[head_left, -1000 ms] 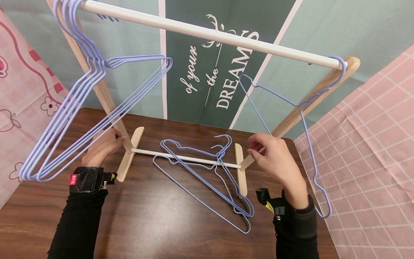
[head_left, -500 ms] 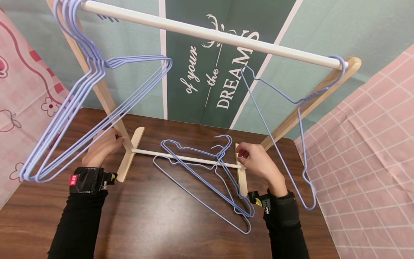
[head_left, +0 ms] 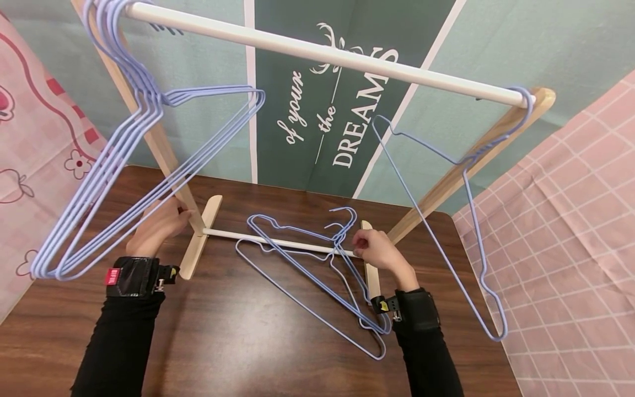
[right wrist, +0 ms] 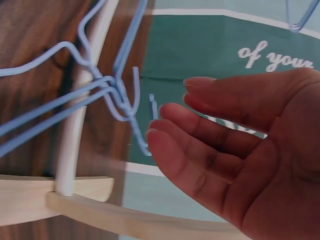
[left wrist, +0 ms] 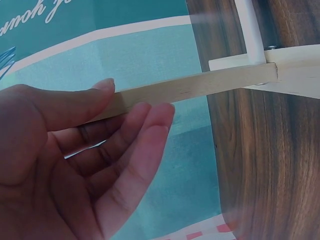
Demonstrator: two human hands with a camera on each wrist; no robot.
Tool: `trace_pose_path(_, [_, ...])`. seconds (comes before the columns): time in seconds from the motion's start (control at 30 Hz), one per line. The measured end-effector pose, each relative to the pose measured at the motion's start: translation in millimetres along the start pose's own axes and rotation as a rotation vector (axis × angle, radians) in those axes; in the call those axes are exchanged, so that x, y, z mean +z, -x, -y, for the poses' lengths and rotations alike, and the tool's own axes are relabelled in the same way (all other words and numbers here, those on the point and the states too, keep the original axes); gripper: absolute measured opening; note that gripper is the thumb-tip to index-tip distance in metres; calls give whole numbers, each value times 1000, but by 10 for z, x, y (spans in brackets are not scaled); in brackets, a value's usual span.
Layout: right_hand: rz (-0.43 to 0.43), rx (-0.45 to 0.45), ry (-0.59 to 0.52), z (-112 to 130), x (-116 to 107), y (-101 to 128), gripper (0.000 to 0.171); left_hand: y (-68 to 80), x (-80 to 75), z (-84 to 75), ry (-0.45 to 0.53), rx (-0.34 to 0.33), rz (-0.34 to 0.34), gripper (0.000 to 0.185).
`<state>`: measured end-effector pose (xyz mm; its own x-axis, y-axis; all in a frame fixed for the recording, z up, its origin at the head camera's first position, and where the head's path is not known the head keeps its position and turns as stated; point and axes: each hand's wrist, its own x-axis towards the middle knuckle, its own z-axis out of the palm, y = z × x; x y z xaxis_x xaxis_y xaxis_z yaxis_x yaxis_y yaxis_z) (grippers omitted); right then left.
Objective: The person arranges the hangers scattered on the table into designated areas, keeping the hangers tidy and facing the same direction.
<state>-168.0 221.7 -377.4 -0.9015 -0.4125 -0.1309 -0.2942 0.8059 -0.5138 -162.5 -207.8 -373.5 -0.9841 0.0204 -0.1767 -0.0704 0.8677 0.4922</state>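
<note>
My left hand (head_left: pixel 161 226) holds the left wooden upright (head_left: pixel 161 148) of a garment rack low down. In the left wrist view, the thumb lies on one side of the upright (left wrist: pixel 195 88) and the fingers on the other. My right hand (head_left: pixel 379 251) hovers by the hooks of a small pile of blue wire clothes hangers (head_left: pixel 339 238) on the table. From the right wrist view, its fingers are loosely bent, a gap separates thumb and fingertips, and the hangers (right wrist: pixel 107 84) lie just past them. Whether a fingertip touches a hook is hard to tell.
Several blue hangers (head_left: pixel 149 99) hang at the left end of the white top rail (head_left: pixel 322 51). A single hanger (head_left: pixel 466 161) hangs at the right end. A white lower bar (head_left: pixel 228 236) joins the wooden feet on the brown table (head_left: pixel 238 342). Cloth surrounds the table.
My right hand has moved left and down, from beside the right hanging hanger to the pile's hooks. That hanging hanger has swung. The left hand stays on the upright.
</note>
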Motion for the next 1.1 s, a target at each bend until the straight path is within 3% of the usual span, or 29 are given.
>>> trace_pose_path(0.57, [-35,14,-32,-246,372,-204,6,1,9,6,17,-2,-16,27])
trace_pose_path(1.1, [-13,81,14,-296,538,-274,17,-12,15,8,14,-1,-24,27])
